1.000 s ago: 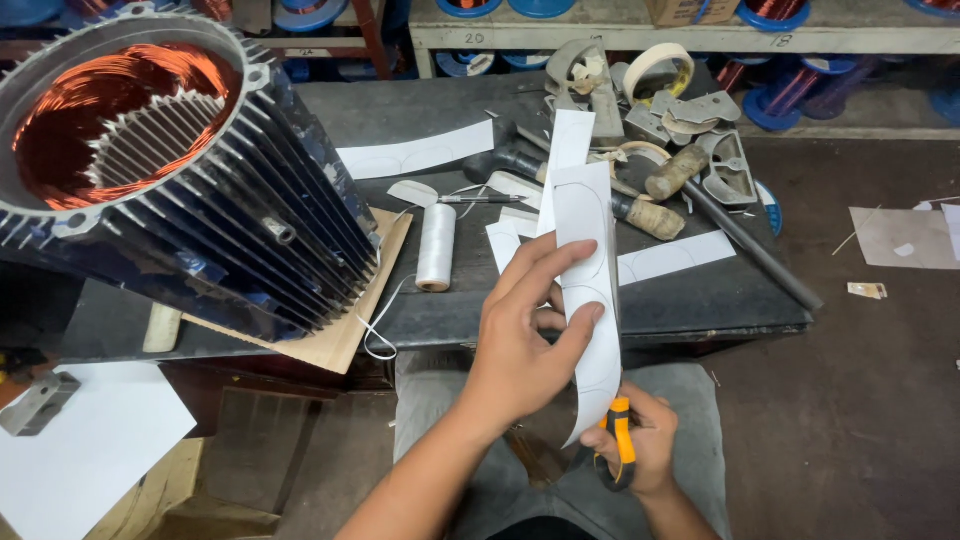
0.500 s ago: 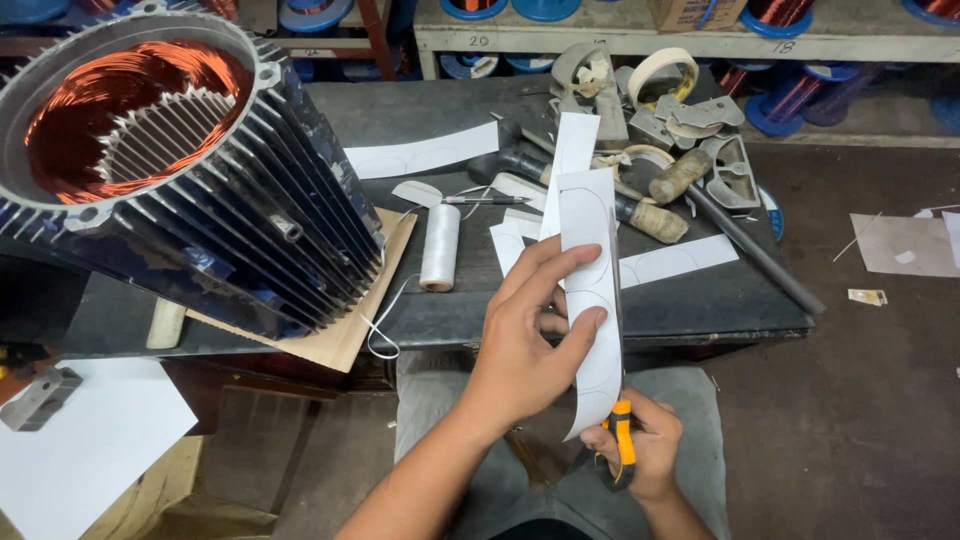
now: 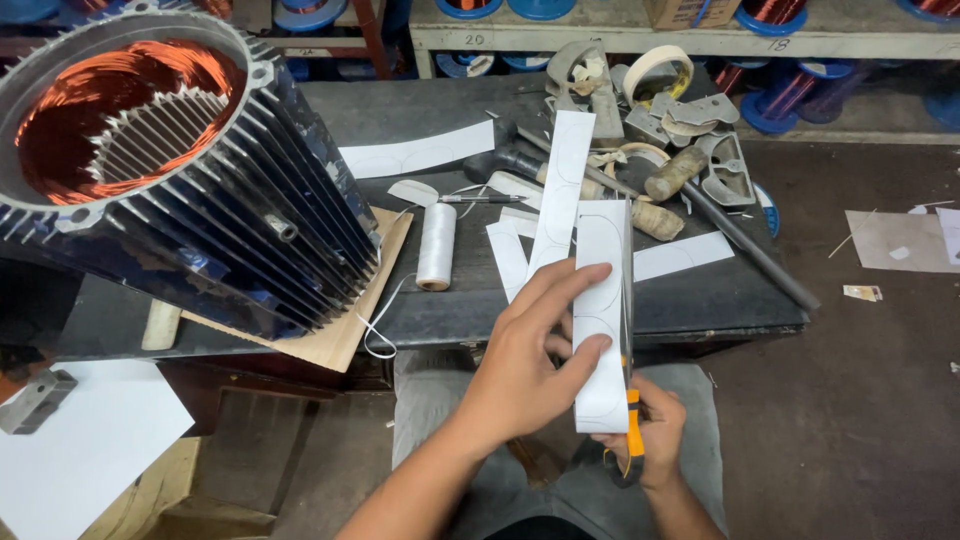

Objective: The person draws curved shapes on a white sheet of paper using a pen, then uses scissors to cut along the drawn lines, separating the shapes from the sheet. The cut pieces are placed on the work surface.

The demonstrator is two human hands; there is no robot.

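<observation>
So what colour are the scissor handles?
Orange and black scissor handles, gripped in the right hand; head view.

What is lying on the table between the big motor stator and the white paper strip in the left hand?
In the head view, a white thread spool stands on the dark table between the motor stator and the paper strip in the left hand.

Left hand [image 3: 525, 365] pinching white paper strip [image 3: 602, 310]; right hand [image 3: 650, 435] gripping orange-handled scissors [image 3: 630, 400] (blades along strip edge). Finned motor stator [image 3: 180, 170], thread spool [image 3: 436, 246] on workbench [image 3: 440, 110].
</observation>
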